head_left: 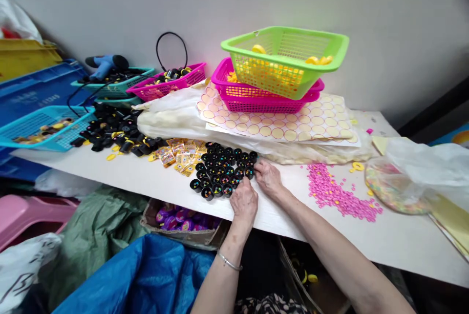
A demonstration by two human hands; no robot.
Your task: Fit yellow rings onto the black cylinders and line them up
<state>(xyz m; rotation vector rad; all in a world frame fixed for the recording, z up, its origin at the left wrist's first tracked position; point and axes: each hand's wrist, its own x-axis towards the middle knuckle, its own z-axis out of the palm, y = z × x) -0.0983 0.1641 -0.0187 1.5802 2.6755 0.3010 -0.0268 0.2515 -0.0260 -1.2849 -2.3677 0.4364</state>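
My hands, left [244,201] and right [268,177], rest half-curled, holding nothing, against the black cups [222,170]; I'd nudge them gently to keep the cluster tight.

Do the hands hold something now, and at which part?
Cannot be told. Both the left hand and right hand rest at the edge of the black caps; fingers look closed, any grip hidden.

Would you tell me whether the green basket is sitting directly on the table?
No, the green basket rests on top of a pink basket, which stands on sticker sheets above the table.
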